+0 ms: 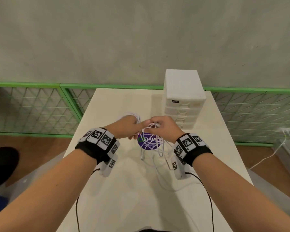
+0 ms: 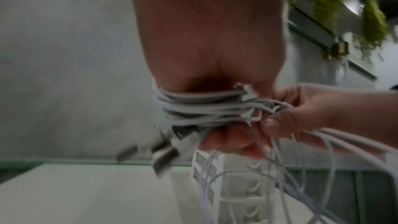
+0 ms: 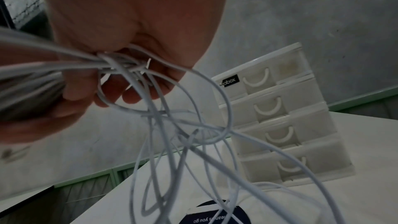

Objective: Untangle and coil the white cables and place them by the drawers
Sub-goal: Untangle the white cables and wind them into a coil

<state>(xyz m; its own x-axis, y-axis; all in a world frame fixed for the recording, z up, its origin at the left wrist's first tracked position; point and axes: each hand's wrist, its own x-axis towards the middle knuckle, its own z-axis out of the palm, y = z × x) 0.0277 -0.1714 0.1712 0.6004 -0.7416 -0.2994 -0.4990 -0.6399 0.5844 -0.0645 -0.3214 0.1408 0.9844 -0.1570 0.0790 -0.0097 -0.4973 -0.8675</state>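
Both hands meet above the middle of the white table (image 1: 117,190). Several turns of white cable (image 2: 200,106) are wound round my left hand (image 1: 130,125), whose curled fingers hold the coil; metal plugs (image 2: 163,154) dangle from it. A bundle of strands (image 3: 120,64) beside the coil is pinched by my right hand (image 1: 161,125). Loose tangled loops (image 1: 157,151) hang from both hands down to the tabletop. The white drawer unit (image 1: 182,97) stands at the far right of the table, just beyond my right hand.
A round purple sticker (image 1: 148,142) lies on the table under the loops. Green mesh fencing (image 1: 33,108) runs behind the table before a grey wall. Another white cable (image 1: 271,153) trails on the floor at right. Black sensor wires (image 1: 208,198) hang from my wrists.
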